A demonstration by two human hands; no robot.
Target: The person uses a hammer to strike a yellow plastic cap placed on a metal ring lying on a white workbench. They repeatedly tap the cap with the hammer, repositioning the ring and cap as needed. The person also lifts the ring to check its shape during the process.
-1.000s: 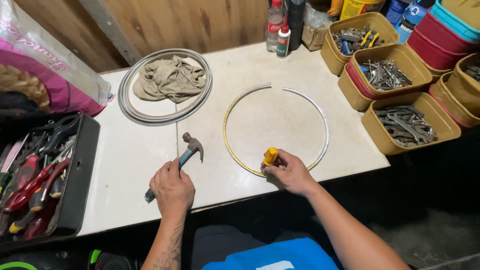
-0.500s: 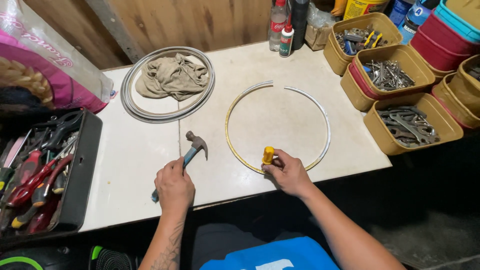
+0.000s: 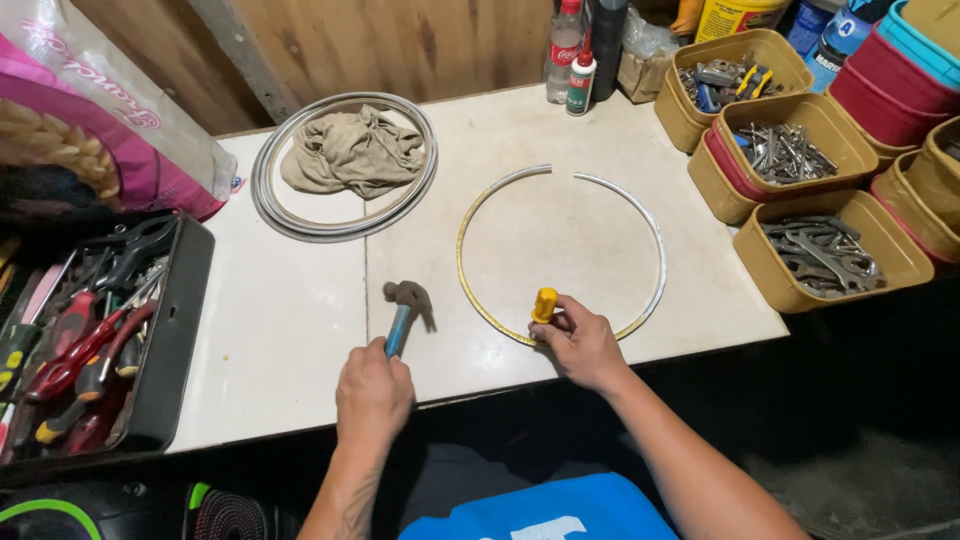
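A black toolbox [image 3: 165, 340] at the far left held red-handled pliers and screwdrivers. Beside it on the white table [image 3: 290, 330], a stack of rings [image 3: 345, 225] circled a tan rag [image 3: 350, 150]. The left hand [image 3: 373, 393] gripped a blue-handled hammer [image 3: 402, 310] tightly. The right hand [image 3: 580, 345] pinched a yellow-handled tool [image 3: 544, 304] upright on the split metal hoop [image 3: 655, 250]. Tan bins [image 3: 750, 240] at right held wrenches, bits and small tools.
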